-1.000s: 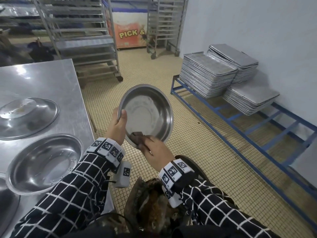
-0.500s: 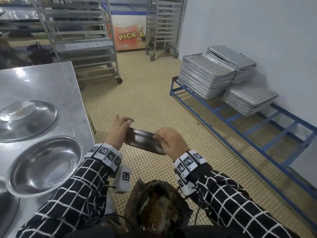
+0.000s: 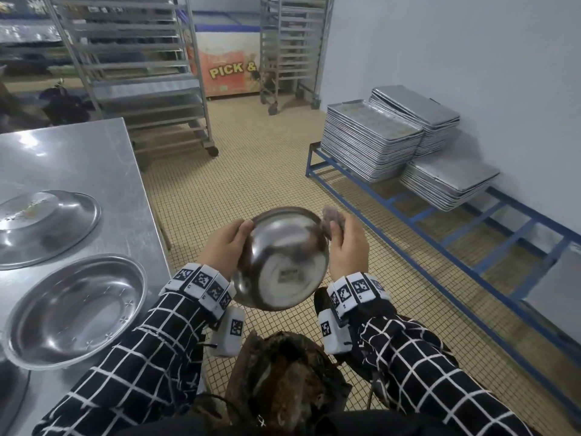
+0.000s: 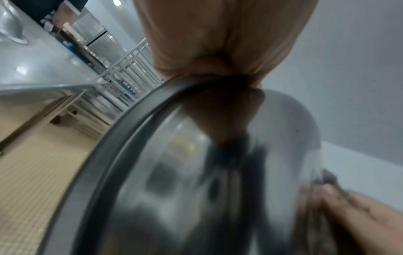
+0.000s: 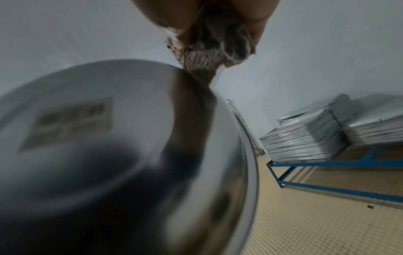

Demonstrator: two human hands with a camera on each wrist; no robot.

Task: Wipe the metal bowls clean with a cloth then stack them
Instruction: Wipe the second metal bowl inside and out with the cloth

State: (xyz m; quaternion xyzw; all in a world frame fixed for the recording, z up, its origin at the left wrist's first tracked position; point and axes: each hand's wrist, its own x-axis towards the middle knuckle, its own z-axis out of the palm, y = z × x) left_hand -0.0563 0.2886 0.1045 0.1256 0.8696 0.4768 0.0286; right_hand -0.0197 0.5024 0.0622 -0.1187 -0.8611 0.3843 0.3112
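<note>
I hold a steel bowl (image 3: 283, 259) in the air over the tiled floor, its rounded underside turned toward me. My left hand (image 3: 224, 247) grips its left rim, thumb on the outer wall; the bowl (image 4: 196, 181) fills the left wrist view. My right hand (image 3: 347, 243) holds a brownish cloth (image 3: 331, 217) against the bowl's upper right rim. In the right wrist view the cloth (image 5: 209, 51) is bunched in the fingers and touches the bowl (image 5: 130, 146). Two more bowls lie on the steel table (image 3: 81, 152): one upright (image 3: 75, 309), one upside down (image 3: 44, 228).
A blue floor frame (image 3: 424, 215) at the right carries stacks of metal trays (image 3: 371, 143). Wheeled tray racks (image 3: 135, 73) and a chest freezer (image 3: 229, 64) stand at the back. A dirty dark bundle (image 3: 283, 379) lies in my lap. The rim of another bowl (image 3: 12, 394) shows bottom left.
The bowl faced me with its inside a second ago, then went edge-on, and now shows its underside. The cloth moved from the inner bottom to the upper right rim.
</note>
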